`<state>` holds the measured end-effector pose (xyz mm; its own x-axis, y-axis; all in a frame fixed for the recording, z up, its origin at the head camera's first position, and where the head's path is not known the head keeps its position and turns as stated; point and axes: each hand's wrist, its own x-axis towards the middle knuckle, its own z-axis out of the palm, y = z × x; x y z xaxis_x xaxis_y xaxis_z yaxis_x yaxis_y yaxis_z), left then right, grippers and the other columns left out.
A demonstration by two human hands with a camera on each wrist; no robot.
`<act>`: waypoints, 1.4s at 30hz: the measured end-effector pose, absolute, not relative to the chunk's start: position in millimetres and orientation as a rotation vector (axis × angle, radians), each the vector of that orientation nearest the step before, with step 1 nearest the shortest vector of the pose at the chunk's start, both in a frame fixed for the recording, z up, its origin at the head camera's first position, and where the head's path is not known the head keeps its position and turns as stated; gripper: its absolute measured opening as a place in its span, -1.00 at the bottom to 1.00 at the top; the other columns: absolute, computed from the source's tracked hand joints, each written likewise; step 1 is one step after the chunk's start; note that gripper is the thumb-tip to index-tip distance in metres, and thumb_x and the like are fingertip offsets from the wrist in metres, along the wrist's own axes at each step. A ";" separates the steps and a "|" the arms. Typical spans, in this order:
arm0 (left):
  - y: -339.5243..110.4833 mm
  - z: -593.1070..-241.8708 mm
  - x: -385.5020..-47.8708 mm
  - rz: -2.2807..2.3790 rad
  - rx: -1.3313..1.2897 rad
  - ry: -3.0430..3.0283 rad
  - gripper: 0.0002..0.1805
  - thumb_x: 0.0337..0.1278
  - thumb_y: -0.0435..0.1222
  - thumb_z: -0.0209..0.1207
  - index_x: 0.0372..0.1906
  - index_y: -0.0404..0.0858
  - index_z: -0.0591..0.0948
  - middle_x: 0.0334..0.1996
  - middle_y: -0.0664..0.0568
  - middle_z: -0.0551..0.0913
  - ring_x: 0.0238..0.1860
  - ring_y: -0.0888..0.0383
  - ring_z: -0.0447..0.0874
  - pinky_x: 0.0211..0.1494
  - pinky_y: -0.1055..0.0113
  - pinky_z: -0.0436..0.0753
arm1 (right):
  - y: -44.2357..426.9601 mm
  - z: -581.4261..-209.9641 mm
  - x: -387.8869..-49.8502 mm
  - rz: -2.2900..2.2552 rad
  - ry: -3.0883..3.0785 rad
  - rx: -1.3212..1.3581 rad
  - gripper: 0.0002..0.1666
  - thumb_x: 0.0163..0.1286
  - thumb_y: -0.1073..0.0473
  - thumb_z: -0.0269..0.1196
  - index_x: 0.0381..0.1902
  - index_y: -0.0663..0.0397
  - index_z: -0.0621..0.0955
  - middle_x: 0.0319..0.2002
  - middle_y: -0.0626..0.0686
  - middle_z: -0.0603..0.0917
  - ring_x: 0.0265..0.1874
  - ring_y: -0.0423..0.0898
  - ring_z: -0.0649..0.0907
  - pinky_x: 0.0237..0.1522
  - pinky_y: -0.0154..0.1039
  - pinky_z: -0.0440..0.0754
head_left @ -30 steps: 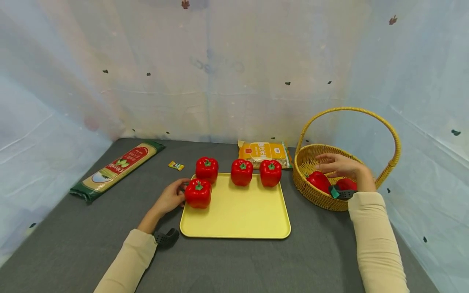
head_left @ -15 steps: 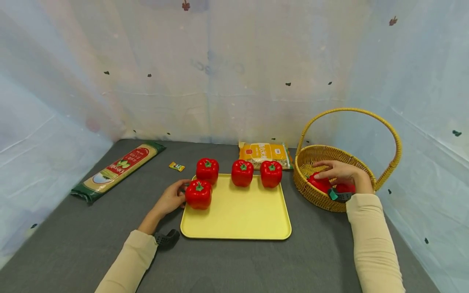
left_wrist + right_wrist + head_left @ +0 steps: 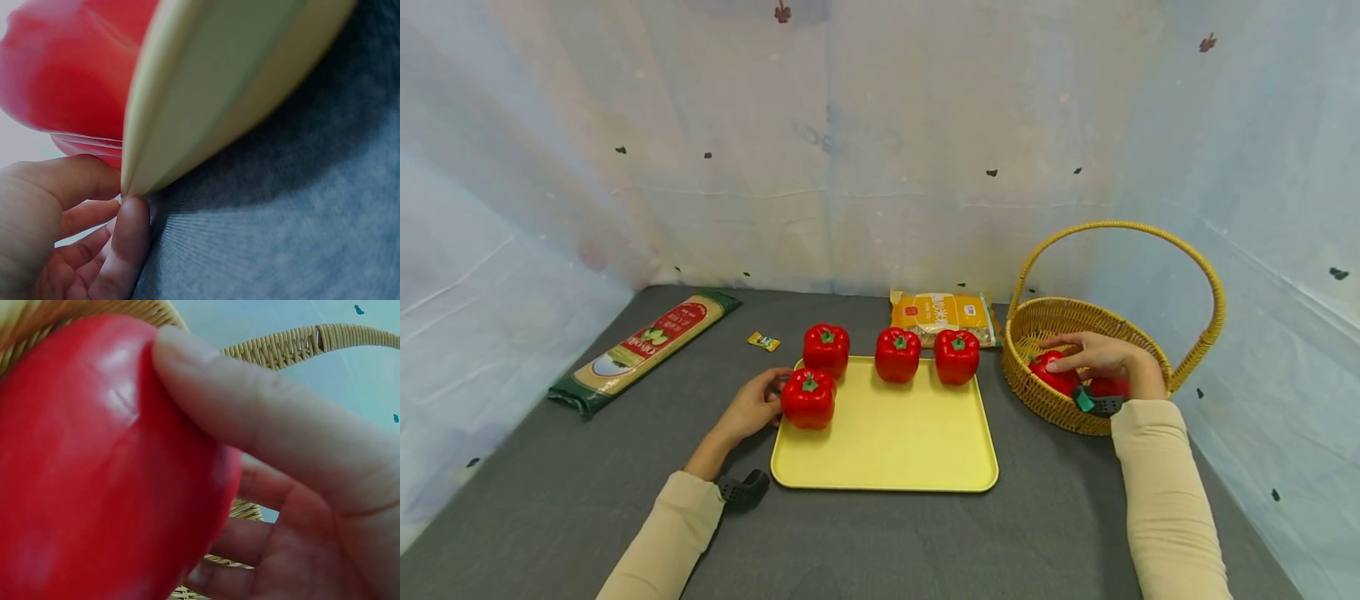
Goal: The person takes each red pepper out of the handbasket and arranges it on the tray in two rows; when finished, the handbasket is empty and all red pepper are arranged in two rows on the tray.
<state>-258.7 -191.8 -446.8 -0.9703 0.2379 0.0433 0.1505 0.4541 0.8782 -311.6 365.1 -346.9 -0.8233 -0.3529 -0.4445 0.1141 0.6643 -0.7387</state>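
My left hand pinches the left rim of the yellow tray, close beside a red bell pepper standing on it. Up close in the left wrist view, thumb and fingers meet at the tray's edge, the pepper just above them. Inside the wicker basket, my right hand grips another red bell pepper. The right wrist view has the thumb across this pepper, with fingers curled round its far side. A second basket pepper is partly hidden under the hand.
Three more red bell peppers line the tray's back edge. Behind them lies an orange grain packet. A long green-ended package and a small yellow wrapped packet lie left. The basket's tall handle arches overhead.
My right hand has lowered into the basket and its thumb and fingers have closed on the pepper there. The left hand stays at the tray rim.
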 end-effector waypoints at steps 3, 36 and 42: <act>-191.4 -446.4 -258.4 1.568 0.337 2.600 -0.46 0.09 -0.51 0.10 0.24 -0.37 0.34 -0.13 -0.25 0.45 -0.51 0.09 0.51 -0.50 0.29 0.63 | 365.8 -347.4 -311.4 -1.092 2.319 -0.199 -0.20 0.29 0.06 0.25 0.36 0.28 0.23 -0.02 0.16 0.45 -0.36 -0.14 0.50 -0.29 -0.25 0.58; -191.2 -450.1 -259.6 1.573 0.354 2.623 -0.46 0.05 -0.56 0.07 0.22 -0.41 0.35 -0.16 -0.26 0.45 -0.52 0.10 0.49 -0.53 0.30 0.62 | 317.2 -309.8 -278.7 -1.401 2.798 -0.185 -0.09 0.23 -0.16 0.25 0.39 0.12 0.19 0.18 0.22 0.38 0.07 0.07 0.40 0.07 -0.01 0.41; -186.0 -435.2 -250.5 1.568 0.369 2.633 -0.48 0.07 -0.57 0.06 0.21 -0.49 0.33 -0.16 -0.29 0.45 -0.51 0.09 0.49 -0.53 0.28 0.62 | 291.7 -294.1 -264.7 -1.577 2.798 -0.218 -0.17 0.27 -0.06 0.24 0.39 0.10 0.22 0.16 0.14 0.40 -0.01 -0.06 0.43 -0.06 -0.21 0.49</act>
<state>-250.5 -186.0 -435.2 -0.9700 0.2314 0.0746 0.1759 0.4557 0.8726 -264.7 291.7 -294.1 -0.9878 -0.0795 0.1338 -0.1556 0.5115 -0.8451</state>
